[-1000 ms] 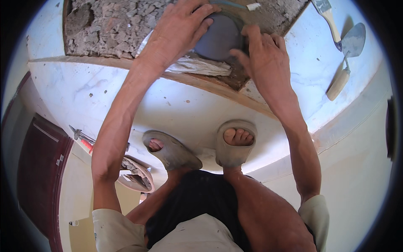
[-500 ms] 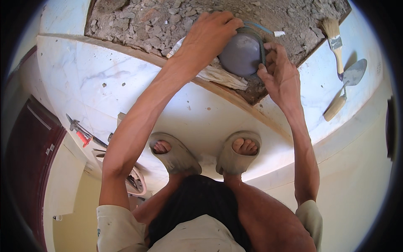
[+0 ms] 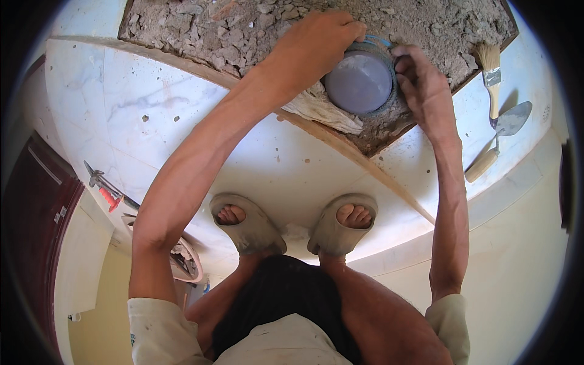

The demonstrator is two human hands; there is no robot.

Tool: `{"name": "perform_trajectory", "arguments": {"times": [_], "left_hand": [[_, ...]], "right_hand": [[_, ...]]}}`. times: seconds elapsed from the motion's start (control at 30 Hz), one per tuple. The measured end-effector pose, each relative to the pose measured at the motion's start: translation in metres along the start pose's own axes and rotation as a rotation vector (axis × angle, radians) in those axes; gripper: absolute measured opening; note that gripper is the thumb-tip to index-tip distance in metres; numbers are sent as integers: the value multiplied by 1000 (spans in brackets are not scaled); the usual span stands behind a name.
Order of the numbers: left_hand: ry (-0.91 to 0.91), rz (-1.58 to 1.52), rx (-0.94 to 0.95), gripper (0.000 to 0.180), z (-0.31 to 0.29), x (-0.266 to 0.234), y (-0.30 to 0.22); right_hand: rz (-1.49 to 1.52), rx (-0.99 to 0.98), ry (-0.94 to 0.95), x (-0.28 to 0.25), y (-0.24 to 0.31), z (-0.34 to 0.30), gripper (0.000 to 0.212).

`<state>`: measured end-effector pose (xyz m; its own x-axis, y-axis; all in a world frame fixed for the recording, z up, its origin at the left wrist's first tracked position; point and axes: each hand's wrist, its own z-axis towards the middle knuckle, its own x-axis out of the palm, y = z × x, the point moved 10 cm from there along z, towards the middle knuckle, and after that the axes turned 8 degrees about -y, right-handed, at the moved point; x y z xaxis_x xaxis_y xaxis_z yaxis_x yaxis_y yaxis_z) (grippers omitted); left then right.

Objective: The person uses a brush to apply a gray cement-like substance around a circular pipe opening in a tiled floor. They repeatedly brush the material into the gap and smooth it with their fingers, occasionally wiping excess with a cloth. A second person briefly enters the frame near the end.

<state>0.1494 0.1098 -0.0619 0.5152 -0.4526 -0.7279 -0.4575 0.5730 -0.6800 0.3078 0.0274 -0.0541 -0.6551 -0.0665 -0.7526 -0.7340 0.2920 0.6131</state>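
A round grey cap-like disc (image 3: 359,82), smooth on top, sits in the broken rubble near the corner of a floor opening. A rough dark rim surrounds it. My left hand (image 3: 322,42) reaches over its upper left side, fingers closed around a thin blue cord (image 3: 378,41) at the disc's far edge. The cord runs across toward my right hand (image 3: 423,88), which is at the right rim with curled fingers. Its index finger is close to the cord's end; what lies between those fingers is hidden. A crumpled pale cloth-like piece (image 3: 331,112) lies beside the disc.
Grey rubble (image 3: 201,36) fills the opening, edged by a wooden-looking strip (image 3: 340,146). On the marble-patterned tiles at right lie a brush (image 3: 491,79) and a trowel (image 3: 511,121). Red-handled tools (image 3: 109,198) and a pinkish basin (image 3: 193,267) are at left. My sandalled feet stand below.
My right hand has moved up along the rim toward the blue cord. My left hand has shifted slightly up and right. The disc, tilted before, now looks level and shows more fully.
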Motion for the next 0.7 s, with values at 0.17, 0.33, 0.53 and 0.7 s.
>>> {"name": "perform_trajectory", "arguments": {"times": [0.17, 0.33, 0.53, 0.7], "left_hand": [[12, -41, -40, 20, -1, -2, 6], [-42, -35, 27, 16, 7, -29, -8], [14, 132, 117, 14, -6, -21, -10], [-6, 173, 118, 15, 0, -10, -10]], "right_hand": [[174, -112, -2, -5, 8, 16, 29], [-21, -82, -21, 8, 22, 21, 34], [-107, -67, -42, 16, 20, 19, 32], [190, -35, 125, 12, 22, 43, 29]]}}
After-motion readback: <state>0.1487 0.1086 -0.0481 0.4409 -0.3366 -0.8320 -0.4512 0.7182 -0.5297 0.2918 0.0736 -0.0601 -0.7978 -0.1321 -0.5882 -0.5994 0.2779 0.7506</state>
